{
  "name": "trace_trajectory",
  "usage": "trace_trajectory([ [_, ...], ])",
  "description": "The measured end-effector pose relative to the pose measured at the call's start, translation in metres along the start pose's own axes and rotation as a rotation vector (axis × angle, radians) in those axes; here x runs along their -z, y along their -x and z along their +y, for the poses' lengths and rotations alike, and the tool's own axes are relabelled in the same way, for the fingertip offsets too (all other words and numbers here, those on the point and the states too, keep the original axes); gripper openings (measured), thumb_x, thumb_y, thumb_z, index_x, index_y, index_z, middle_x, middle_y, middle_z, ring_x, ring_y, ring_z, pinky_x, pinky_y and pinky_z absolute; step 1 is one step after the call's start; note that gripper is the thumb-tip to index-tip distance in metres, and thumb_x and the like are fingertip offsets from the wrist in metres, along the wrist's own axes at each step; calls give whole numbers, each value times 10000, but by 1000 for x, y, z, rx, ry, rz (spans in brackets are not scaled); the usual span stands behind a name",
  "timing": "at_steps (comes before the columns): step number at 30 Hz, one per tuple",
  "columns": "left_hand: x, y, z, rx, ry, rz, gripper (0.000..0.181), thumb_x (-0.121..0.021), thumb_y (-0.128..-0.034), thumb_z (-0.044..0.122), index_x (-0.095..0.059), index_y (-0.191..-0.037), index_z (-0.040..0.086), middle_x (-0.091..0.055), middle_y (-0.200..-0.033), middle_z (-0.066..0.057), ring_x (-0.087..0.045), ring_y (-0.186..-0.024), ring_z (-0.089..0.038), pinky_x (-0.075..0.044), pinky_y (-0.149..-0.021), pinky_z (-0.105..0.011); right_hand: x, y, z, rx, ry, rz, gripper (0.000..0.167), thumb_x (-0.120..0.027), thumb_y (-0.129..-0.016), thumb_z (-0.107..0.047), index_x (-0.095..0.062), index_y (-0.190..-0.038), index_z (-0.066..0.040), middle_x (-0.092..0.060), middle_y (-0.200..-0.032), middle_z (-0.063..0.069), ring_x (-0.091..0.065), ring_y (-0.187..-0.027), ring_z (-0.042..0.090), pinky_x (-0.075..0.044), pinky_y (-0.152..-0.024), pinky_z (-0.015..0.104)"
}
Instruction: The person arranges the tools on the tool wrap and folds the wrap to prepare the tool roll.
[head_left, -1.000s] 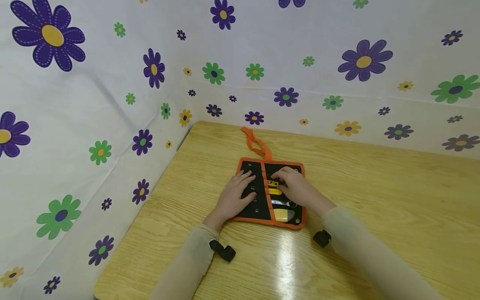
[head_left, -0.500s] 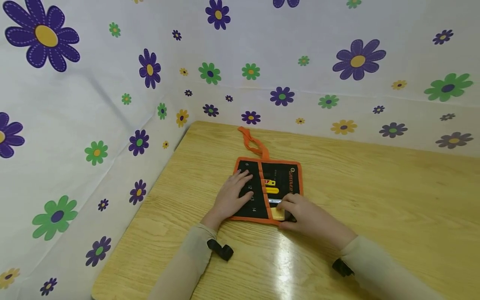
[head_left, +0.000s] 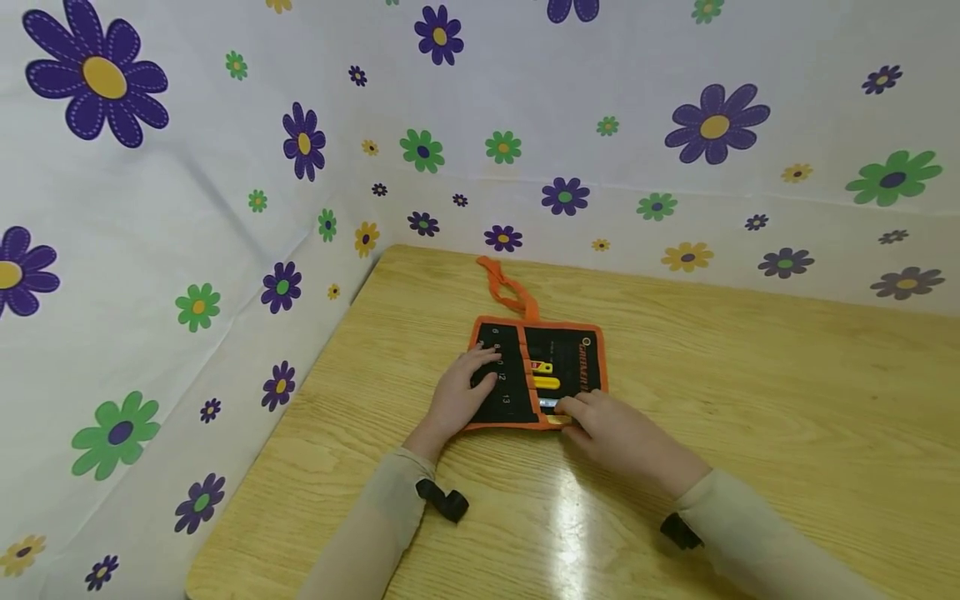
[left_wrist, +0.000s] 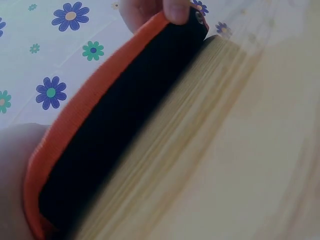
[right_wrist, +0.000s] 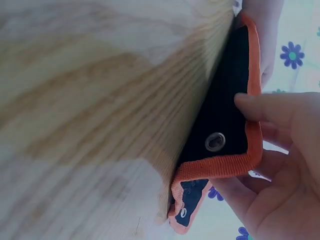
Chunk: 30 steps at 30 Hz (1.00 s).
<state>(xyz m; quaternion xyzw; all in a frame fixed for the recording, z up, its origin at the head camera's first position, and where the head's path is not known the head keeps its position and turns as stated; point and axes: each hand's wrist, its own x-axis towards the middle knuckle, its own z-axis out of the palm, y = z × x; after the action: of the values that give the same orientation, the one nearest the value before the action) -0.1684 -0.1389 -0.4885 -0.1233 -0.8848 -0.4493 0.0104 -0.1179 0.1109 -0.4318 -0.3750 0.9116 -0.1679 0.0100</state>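
Note:
A black tool roll (head_left: pixel 510 375) with orange trim lies on the table, its near edge raised. My right hand (head_left: pixel 626 437) pinches that edge near the right corner; in the right wrist view the thumb (right_wrist: pixel 267 105) presses the black underside beside a metal eyelet (right_wrist: pixel 215 142). My left hand (head_left: pixel 461 392) rests on the numbered pocket panel, fingers spread. Tools stick out of the pockets: a yellow-handled one (head_left: pixel 546 383), a yellow piece with a red label (head_left: pixel 542 367) and a silver spanner-like one (head_left: pixel 548 403). The lowest pale yellow tool (head_left: pixel 558 420) is mostly hidden by the lifted edge.
An orange tie strap (head_left: pixel 506 287) trails from the roll's far edge. The wooden table (head_left: pixel 750 392) meets a flower-print sheet (head_left: pixel 600 158) at the back and left. A black wrist mount (head_left: pixel 444 500) sits on the left sleeve.
My right hand moved from the tools in the pockets down to the near right corner and took hold of the edge. That edge has just lifted. The left hand stays on the panel.

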Motion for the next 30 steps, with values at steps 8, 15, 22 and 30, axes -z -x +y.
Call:
trace_trajectory([
  [8, -1, 0, 0, 50, 327, 211, 216, -542, -983, 139, -698, -1110, 62, -662, -1126, -86, -608, -1043, -223, -482, -904, -359, 2, 2, 7, -157, -127, 56, 71, -590, -937, -36, -639, -988, -37, -569, -825, -9, -500, -673, 85, -474, -583, 247],
  [15, 1, 1, 1, -110, 407, 127, 179, -610, -923, 38, -650, -1095, 5, -625, -1090, -148, -576, -1002, -292, -477, -865, -410, -1, -2, 25, -91, -33, 264, 130, -677, -842, 64, -626, -931, -16, -516, -827, 47, -517, -671, 126, -503, -576, 226],
  [22, -3, 2, -1, -164, 171, 23, 129, -709, -852, 50, -630, -920, 126, -599, -926, 17, -568, -872, -134, -485, -808, -309, 4, -6, 27, 9, 129, 252, 140, -722, -799, 61, -695, -888, -44, -560, -888, 81, -547, -748, 209, -518, -655, 311],
  [30, -2, 1, -1, -170, 149, 14, 54, -703, -871, 99, -660, -900, 115, -614, -903, 5, -586, -851, -134, -505, -782, -294, 7, -1, 24, 40, 251, 93, 408, -838, -712, -221, -678, -1024, -11, -624, -953, 92, -607, -856, 251, -532, -722, 338],
])
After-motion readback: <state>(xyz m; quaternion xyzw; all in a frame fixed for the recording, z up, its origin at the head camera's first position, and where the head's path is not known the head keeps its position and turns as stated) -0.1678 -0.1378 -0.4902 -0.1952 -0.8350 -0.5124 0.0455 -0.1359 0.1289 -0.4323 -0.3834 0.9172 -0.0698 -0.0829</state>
